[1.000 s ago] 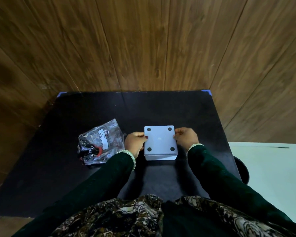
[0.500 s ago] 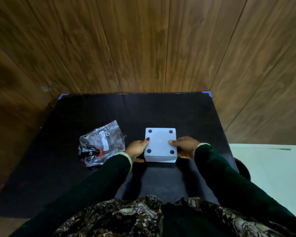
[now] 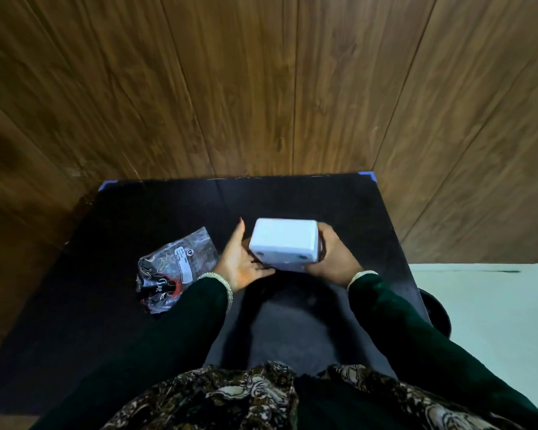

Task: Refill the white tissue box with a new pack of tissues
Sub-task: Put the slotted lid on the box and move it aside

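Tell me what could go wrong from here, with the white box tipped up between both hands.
1. The white tissue box is tilted and only the right hand curls round it. The left hand lies straight-fingered against its side, so the box might slip and drop onto the black table.
2. The tissue pack lies right beside the left sleeve, which could nudge it away.

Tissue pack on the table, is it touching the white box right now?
Apart. In the head view the left hand lies between the tissue pack and the white tissue box, with black table showing beside the pack.
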Demonstrator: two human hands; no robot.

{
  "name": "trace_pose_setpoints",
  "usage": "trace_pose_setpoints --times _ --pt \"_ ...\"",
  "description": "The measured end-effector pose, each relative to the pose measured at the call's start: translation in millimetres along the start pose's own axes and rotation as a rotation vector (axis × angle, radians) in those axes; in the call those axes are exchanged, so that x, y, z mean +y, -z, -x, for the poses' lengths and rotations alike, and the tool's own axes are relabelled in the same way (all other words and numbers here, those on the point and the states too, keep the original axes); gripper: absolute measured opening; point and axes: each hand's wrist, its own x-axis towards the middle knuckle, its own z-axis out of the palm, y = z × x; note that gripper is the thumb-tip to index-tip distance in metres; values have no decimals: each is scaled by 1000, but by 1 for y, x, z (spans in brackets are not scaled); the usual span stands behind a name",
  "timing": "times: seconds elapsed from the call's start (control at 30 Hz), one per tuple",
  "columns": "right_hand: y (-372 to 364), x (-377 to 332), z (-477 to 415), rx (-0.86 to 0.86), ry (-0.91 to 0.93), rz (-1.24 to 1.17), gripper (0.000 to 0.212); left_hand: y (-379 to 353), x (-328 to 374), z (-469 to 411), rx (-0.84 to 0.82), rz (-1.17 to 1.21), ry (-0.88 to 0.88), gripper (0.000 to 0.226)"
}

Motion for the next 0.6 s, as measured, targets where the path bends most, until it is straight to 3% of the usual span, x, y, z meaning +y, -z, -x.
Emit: trace_pose_setpoints --times 0.07,0.17,0.27,0.37,0.47,0.53,0.6 --pt "-1 -3 6 8 146 314 73 3 10 -2 -19 2 63 72" --pt "-8 7 12 87 360 559 61 4 15 -3 -55 -73 151 58" --pt "-10 24 15 191 299 598 61 -1 9 -5 -58 -162 136 29" --pt "-2 26 10 295 -71 177 52 -8 3 -10 -64 -145 26 14" --pt "5 15 1 101 -482 -463 43 -11 0 -16 -83 -158 -53 14" --pt "7 12 -5 -113 -564 -521 38 -16 1 -21 -82 -210 -99 22" --pt "7 14 -12 -169 -544 -528 29 -26 2 -26 -68 -246 -134 37"
